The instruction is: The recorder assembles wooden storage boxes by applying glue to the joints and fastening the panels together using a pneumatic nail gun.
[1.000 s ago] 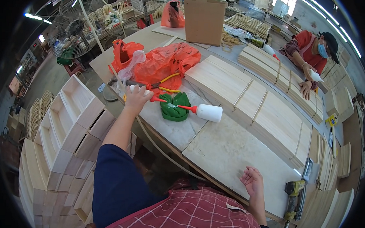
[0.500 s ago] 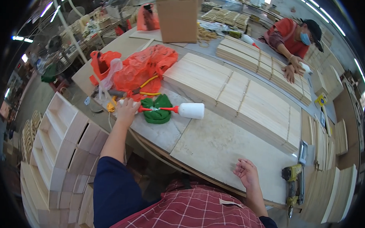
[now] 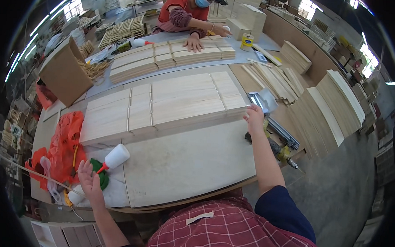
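My left hand (image 3: 90,183) is open above the table's left end, fingers spread. Close by lie a white squeeze bottle (image 3: 117,156) with a red nozzle and a bundled green cloth (image 3: 103,179). Another white bottle (image 3: 76,194) is partly behind that hand. A row of stacked, grooved wooden boards (image 3: 183,97) lies lengthwise before me. At its right end, my right hand (image 3: 255,119) has its fingers curled together; what they hold, if anything, is too small to make out. Beyond that hand is a nail gun (image 3: 275,147) in yellow and black, partly hidden by my forearm.
Orange plastic bags (image 3: 66,138) and a cardboard box (image 3: 66,73) are on the left. Across the table a co-worker's hand (image 3: 193,43) presses on another board row (image 3: 165,57). Wooden strips (image 3: 273,78), a yellow tin (image 3: 247,41) and curved panels (image 3: 319,114) stand at right.
My view has swung right. The left hand has come off the white bottle by the green cloth and opened. My right hand has reached forward to the right end of the boards.
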The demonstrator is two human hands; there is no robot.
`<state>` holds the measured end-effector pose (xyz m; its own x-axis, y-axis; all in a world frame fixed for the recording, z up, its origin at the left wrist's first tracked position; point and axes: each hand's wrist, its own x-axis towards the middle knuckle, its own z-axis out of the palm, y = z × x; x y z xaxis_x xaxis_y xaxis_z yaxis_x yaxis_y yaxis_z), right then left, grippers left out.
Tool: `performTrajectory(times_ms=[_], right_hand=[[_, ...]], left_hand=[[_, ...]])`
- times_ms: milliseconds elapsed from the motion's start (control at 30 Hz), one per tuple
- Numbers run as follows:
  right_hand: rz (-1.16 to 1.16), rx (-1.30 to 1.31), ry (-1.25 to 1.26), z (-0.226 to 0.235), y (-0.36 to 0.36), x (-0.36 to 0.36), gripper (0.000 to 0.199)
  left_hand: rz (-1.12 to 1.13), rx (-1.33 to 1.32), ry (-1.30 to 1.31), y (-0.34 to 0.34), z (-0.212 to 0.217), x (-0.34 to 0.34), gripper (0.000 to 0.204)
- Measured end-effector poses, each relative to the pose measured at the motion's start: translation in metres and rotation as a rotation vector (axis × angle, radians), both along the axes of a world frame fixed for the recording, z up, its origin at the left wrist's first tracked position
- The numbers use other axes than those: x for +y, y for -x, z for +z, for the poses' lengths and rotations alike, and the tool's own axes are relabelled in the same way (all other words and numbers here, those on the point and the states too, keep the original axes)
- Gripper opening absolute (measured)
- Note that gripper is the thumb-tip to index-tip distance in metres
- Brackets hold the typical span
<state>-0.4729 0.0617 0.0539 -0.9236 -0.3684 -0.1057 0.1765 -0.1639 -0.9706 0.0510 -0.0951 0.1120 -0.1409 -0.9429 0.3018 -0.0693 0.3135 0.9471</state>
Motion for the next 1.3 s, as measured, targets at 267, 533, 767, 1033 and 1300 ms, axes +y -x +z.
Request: performTrajectory(times_ms=[267,533,767,1033,1300], right_hand=[[0.033,0.461,-0.631,-0.079,0.088,-0.024,0.044],[0.043,-0.083,-0.114,-0.013,0.038,-0.024,0.041],[-0.031,-0.189,-0.105,-0.023,0.051,-0.033,0.015],[-0.156,0.253,-0.382,-0.079,0.082,-0.037,0.036],[0.115,-0.191,0.635,0.009,0.057,-0.017,0.019]], left_hand=[[-0.15,0.36,-0.309,0.085,0.0,0.007,0.047],[-0.231,0.432,-0.552,0.108,-0.022,-0.004,0.045],[-0.17,0.514,-0.714,0.113,-0.053,-0.047,0.045],[-0.052,0.649,-0.723,0.128,-0.065,-0.093,0.055],[0.084,0.709,-0.804,0.151,-0.053,-0.105,0.06]])
